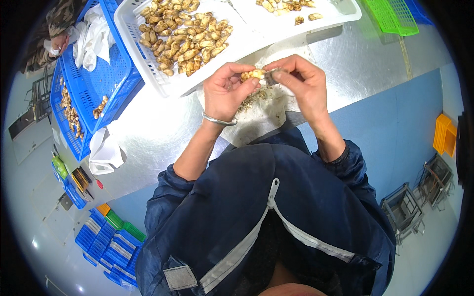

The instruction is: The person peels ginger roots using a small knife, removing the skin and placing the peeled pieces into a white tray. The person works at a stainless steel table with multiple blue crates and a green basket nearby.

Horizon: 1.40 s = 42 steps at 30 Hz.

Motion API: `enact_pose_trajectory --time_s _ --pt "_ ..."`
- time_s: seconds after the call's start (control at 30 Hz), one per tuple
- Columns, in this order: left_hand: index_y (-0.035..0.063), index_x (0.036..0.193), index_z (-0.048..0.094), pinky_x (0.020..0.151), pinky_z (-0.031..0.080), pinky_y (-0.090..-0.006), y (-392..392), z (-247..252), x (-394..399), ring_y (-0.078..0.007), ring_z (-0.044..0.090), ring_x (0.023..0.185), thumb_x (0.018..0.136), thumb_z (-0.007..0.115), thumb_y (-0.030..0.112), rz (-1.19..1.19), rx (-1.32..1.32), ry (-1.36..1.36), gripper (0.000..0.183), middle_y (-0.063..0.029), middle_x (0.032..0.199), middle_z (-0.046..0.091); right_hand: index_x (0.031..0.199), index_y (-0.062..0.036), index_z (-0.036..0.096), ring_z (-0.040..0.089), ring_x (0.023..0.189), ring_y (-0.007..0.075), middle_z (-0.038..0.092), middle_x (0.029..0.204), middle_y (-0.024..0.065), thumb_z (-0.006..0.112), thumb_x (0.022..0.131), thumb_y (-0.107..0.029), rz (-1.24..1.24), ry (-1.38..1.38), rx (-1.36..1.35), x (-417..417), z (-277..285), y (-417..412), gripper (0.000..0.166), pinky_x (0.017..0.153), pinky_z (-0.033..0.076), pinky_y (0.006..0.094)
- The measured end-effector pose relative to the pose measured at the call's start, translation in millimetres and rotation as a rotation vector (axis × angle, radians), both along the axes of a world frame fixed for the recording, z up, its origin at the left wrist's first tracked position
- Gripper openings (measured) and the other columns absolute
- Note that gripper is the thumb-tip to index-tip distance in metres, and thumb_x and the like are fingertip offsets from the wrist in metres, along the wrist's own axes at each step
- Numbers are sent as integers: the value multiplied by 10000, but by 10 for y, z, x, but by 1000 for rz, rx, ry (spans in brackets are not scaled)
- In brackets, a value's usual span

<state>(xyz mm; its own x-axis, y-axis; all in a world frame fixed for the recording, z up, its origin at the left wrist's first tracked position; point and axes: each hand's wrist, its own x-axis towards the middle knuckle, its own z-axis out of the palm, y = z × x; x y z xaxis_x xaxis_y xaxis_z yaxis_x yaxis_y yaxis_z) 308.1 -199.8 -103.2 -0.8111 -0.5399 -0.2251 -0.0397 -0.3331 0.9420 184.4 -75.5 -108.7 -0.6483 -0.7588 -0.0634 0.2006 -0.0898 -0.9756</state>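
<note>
My left hand (231,87), with a metal bangle at the wrist, pinches a small cream-and-brown mushroom (252,75) between thumb and fingers. Close by on the right, my right hand (303,81) has its thumb and forefinger at the mushroom's end. A thin greyish thing seems to show at those fingertips, but I cannot make out what it is. Below both hands a stained pale cloth (274,118) lies on the metal table, with a heap of brown scraps (253,100) on it. Just beyond stands a white plastic basket (240,44) with many similar mushrooms (192,40).
Blue plastic baskets (127,70) stand at the left, holding white cloths (94,37) and some mushrooms. Another person's hand (59,44) is at the far left. A green basket (394,16) sits at the upper right. White paper (105,153) lies near the table's left edge.
</note>
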Motion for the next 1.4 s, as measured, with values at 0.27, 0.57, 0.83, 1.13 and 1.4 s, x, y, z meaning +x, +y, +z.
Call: enact_pose_trajectory --time_s 0.27,0.57,0.83,1.13,1.4 --pt "-37 999 586 776 504 -236 -20 -108 29 -127 596 916 788 613 -119 -33 -219 130 229 -110 1057 581 769 -13 575 569 772 72 660 920 91 590 804 23 9 -110 2 -22 21 20 53 724 464 226" --pt "1 955 576 791 478 -251 7 -127 -8 -129 562 927 787 611 -94 -12 -298 176 196 -91 1039 561 757 -15 579 557 750 59 654 902 41 619 800 14 4 -102 53 23 73 -3 66 699 464 214" --pt "1 983 544 833 462 -265 -43 -94 -19 -138 554 940 779 600 -128 4 -52 194 247 -94 1030 566 738 -7 560 558 734 67 657 895 60 610 789 26 23 -189 -14 -35 86 -13 78 693 468 220" --pt "-2 1001 522 850 451 -271 -45 -101 -23 -138 549 953 768 605 -131 10 -33 188 279 -89 1026 561 729 -15 569 551 724 60 655 875 51 619 796 12 -14 -230 -6 -39 77 -32 87 687 453 213" --pt "12 1005 529 865 482 -306 -94 -200 -7 -172 573 977 809 567 -95 -31 302 261 227 -109 1068 565 732 -22 570 516 712 45 658 869 58 605 805 14 -12 -212 -4 -23 34 -34 89 660 423 197"
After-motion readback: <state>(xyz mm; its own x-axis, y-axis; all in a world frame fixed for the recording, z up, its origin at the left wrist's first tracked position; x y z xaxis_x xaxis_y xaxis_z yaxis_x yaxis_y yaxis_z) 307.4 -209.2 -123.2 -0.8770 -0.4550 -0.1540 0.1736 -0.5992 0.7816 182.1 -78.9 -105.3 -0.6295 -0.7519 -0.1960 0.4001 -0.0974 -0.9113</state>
